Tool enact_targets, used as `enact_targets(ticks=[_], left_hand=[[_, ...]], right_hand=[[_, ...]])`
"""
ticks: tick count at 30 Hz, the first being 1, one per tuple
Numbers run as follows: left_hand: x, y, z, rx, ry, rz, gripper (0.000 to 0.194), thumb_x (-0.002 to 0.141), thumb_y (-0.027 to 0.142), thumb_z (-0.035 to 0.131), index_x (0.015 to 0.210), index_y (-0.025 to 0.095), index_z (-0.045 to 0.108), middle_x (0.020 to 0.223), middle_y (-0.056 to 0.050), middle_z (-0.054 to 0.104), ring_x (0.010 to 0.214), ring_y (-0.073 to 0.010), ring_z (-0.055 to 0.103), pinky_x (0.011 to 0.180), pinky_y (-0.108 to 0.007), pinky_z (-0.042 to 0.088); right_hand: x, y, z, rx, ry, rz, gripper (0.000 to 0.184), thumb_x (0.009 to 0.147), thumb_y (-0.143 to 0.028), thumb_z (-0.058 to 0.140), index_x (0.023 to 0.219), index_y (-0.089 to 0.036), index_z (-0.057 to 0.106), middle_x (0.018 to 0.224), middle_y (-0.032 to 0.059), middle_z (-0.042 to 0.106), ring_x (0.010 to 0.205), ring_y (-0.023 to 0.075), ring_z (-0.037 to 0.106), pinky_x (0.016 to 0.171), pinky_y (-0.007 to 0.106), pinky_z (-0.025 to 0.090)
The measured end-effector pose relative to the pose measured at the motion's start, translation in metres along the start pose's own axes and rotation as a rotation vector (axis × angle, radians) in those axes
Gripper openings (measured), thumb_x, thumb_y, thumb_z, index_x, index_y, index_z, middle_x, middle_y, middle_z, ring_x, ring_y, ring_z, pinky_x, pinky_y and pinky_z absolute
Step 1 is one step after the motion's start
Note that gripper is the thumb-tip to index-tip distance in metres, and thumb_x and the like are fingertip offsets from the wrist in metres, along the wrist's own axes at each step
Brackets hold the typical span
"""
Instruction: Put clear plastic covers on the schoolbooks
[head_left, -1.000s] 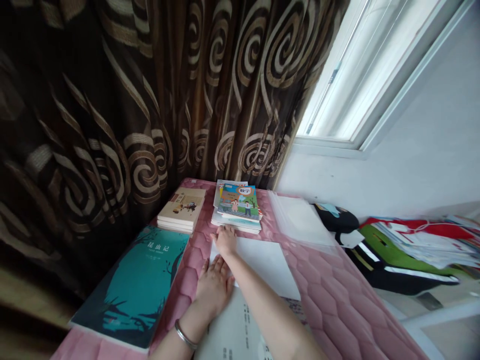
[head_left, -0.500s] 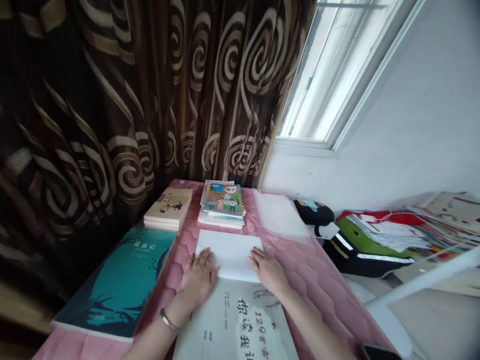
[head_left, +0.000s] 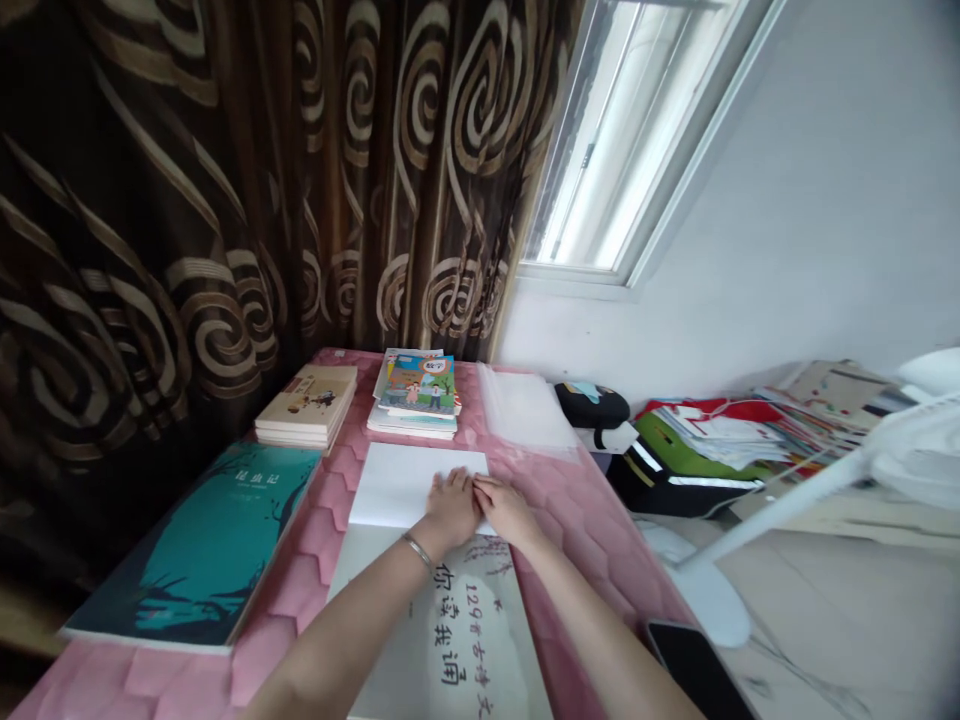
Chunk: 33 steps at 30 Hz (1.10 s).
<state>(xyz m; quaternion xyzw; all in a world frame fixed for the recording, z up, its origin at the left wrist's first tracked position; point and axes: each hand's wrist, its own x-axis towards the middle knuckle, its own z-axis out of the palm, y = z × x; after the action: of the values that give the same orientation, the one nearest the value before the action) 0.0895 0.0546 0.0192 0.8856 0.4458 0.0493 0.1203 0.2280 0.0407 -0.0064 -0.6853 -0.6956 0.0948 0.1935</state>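
A white sheet of paper [head_left: 401, 482] lies over the far part of a large pale grey book [head_left: 382, 610] with Chinese lettering on its cover. My left hand [head_left: 454, 508] rests flat on the right half of the sheet, palm down, with a metal bangle on that wrist. Beside it, my right hand [head_left: 508, 510] lies at the sheet's right edge, its fingers outstretched and its fingertips meeting those of the left hand. Neither hand grips anything that I can see. The underside of the sheet is hidden.
A teal book [head_left: 202, 550] lies left on the pink quilted cover [head_left: 277, 640]. Behind are cream books [head_left: 307, 405], a stack of textbooks [head_left: 416, 390] and clear plastic sheets [head_left: 529, 410]. A black phone [head_left: 694, 665] sits front right, near a white fan [head_left: 795, 505].
My right hand came back from the sheet's far left to its right edge. My left hand slid right across the paper to meet it. The view has turned rightward.
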Motion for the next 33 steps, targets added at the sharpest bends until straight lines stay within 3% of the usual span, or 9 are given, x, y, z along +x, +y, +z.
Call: enact_targets(ticks=[4,7,14,20,26,33], left_hand=[[0.007,-0.003,0.009,-0.017,-0.01,0.012,0.059,0.094,0.033,0.028,0.148,0.01,0.032,0.158,-0.013,0.026,0.146,-0.0245,0.022,0.118,-0.049,0.015],[0.007,-0.008,0.014,-0.014,-0.022,0.014,0.061,0.093,0.034,0.028,0.149,0.01,0.029,0.159,-0.011,0.022,0.147,-0.0223,0.018,0.119,-0.047,0.011],[0.009,-0.009,0.017,-0.006,-0.003,0.014,0.061,0.093,0.035,0.028,0.149,0.012,0.03,0.159,-0.01,0.023,0.147,-0.0218,0.019,0.12,-0.047,0.01],[0.009,-0.009,0.018,-0.018,0.004,0.015,0.061,0.093,0.036,0.027,0.15,0.012,0.028,0.159,-0.011,0.023,0.146,-0.0221,0.019,0.12,-0.046,0.01],[0.009,-0.01,0.021,-0.026,0.034,0.032,0.057,0.094,0.033,0.029,0.149,0.019,0.03,0.159,-0.009,0.022,0.147,-0.0225,0.019,0.12,-0.048,0.01],[0.007,-0.01,0.019,-0.049,0.031,0.038,0.056,0.094,0.034,0.029,0.147,0.018,0.037,0.158,-0.012,0.024,0.146,-0.0234,0.019,0.119,-0.049,0.01]], right_hand=[[0.018,0.02,-0.003,0.018,0.027,0.057,0.018,0.086,-0.024,0.059,0.098,-0.022,0.072,0.107,0.0039,0.071,0.1,0.0164,0.064,0.09,0.026,0.044],[0.04,0.032,-0.005,0.014,0.034,0.151,0.019,0.078,-0.032,0.069,0.093,-0.02,0.071,0.095,0.0036,0.072,0.087,0.0167,0.066,0.078,0.025,0.046],[0.088,0.035,-0.005,-0.086,0.093,0.371,0.033,0.082,-0.05,0.062,0.078,-0.019,0.071,0.085,0.0107,0.073,0.088,0.0261,0.067,0.079,0.034,0.045],[0.07,0.033,-0.004,-0.079,0.131,0.319,0.025,0.084,-0.042,0.063,0.09,-0.019,0.068,0.101,0.0093,0.071,0.103,0.0235,0.062,0.091,0.033,0.041],[0.035,0.039,-0.01,-0.003,0.056,0.232,0.027,0.076,-0.035,0.073,0.098,-0.022,0.065,0.098,0.001,0.07,0.09,0.0149,0.065,0.075,0.022,0.045],[0.066,0.035,-0.014,-0.078,0.063,0.333,0.026,0.077,-0.046,0.07,0.083,-0.021,0.068,0.092,0.0047,0.073,0.088,0.0202,0.067,0.074,0.028,0.045]])
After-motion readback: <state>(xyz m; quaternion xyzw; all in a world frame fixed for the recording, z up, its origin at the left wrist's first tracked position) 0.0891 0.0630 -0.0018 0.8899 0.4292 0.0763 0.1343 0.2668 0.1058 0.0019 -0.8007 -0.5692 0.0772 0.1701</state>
